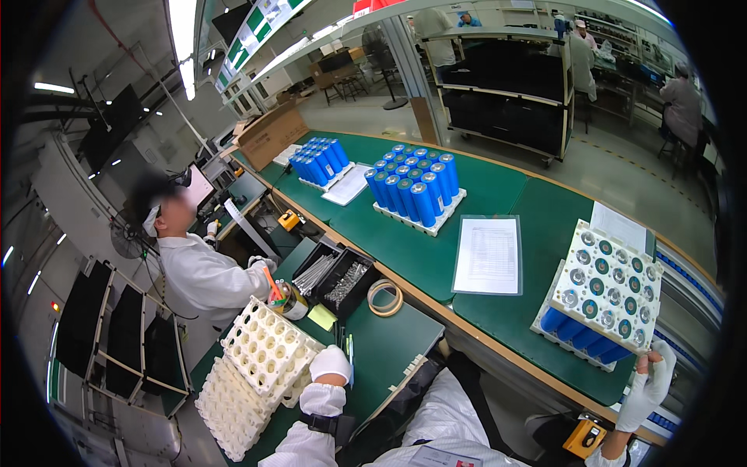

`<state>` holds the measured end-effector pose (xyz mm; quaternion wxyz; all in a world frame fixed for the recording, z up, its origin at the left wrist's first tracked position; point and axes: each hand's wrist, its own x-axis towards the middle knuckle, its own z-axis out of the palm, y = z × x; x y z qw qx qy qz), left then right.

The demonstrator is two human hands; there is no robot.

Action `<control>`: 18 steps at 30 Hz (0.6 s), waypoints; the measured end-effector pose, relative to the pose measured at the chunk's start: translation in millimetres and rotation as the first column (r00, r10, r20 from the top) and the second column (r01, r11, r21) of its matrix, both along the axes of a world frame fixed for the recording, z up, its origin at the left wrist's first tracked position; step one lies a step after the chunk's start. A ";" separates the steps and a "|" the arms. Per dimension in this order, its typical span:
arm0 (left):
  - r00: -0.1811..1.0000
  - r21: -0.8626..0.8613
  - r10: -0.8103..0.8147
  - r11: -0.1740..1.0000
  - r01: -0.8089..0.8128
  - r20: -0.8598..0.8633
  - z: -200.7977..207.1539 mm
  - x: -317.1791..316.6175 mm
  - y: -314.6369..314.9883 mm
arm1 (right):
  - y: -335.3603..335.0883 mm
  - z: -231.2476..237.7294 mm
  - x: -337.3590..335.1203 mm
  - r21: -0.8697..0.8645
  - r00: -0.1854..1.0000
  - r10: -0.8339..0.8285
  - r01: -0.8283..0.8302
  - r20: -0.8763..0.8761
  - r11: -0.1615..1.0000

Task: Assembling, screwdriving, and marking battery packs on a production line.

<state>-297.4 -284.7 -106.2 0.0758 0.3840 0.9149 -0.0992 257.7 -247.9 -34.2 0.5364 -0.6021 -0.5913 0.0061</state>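
My right hand (652,383), in a white glove, pinches the near right corner of a white plastic cell holder (611,289). That holder caps a block of blue cylindrical battery cells (580,336), whose round ends show through its holes. A second white holder lies beneath the cells. My left hand (331,364), also gloved, is closed beside several pens (348,354) and the stacked white plastic holders (268,336); its fingers are curled out of sight, so what they grip is hidden.
Two more blocks of upright blue cells, a middle one (416,183) and a far one (320,161), stand on the green bench (498,194). A printed sheet (488,255), a tape roll (384,298) and black bins of metal parts (346,282) lie nearer. A co-worker (198,265) sits at left.
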 end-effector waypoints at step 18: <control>0.887 0.090 0.187 0.965 -0.247 0.422 -17.2 -26.6 1.9 | -15.6 -19.4 5.6 -0.123 0.998 -0.049 0.044 -0.037 0.991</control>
